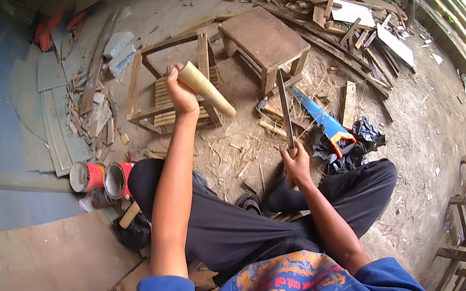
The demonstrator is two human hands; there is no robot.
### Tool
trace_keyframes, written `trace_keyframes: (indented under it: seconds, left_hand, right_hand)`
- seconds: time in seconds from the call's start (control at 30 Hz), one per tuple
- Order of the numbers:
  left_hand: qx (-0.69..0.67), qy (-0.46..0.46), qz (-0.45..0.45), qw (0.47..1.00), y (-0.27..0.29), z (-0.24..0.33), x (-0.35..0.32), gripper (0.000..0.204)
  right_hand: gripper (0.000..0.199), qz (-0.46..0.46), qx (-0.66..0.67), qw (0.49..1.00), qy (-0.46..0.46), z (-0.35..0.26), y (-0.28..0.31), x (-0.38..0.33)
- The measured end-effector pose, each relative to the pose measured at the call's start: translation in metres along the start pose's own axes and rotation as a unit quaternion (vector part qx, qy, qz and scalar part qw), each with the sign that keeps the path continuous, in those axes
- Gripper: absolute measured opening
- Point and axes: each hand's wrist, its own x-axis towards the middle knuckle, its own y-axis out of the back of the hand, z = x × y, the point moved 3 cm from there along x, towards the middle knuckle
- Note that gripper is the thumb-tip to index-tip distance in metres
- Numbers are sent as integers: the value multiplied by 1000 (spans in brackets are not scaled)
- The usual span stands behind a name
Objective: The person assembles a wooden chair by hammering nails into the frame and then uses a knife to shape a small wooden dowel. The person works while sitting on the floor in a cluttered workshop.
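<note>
My left hand [181, 91] is closed around a pale bamboo piece [206, 90], raised in front of me and tilted down to the right. A long, narrow-bladed knife [285, 109] stands in my right hand [296, 164], its blade pointing away from me and its handle mostly hidden by my fingers. Blade and bamboo are apart. Behind the bamboo is an open wooden frame [137, 82] with bamboo slats [170, 119] low inside it. Beyond the blade's tip stands a small brown wooden stool [265, 36].
A blue handsaw [319, 114] with an orange handle lies beside black plastic [368, 134] at my right knee. Red paint cans [88, 176] stand by my left knee. Scrap wood [340, 10] is heaped at the far right, and shavings [219, 155] litter the floor.
</note>
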Motion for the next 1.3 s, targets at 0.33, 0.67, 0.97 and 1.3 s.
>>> trace_keyframes:
  seconds: [0.33, 0.67, 0.97, 1.3]
  left_hand:
    - [-57, -110, 113, 986, -2, 90, -12, 33]
    - [-73, -161, 202, 963, 56, 161, -32, 37]
    - [-76, -233, 256, 935, 68, 191, -26, 56]
    - [-115, -227, 278, 926, 79, 206, -16, 51]
  right_hand:
    - [29, 106, 336, 929, -109, -5, -68, 217]
    - [26, 232, 270, 928, -111, 7, -111, 337]
    - [37, 50, 362, 915, -172, -59, -120, 316]
    - [55, 140, 317, 909, -231, -124, -201, 226]
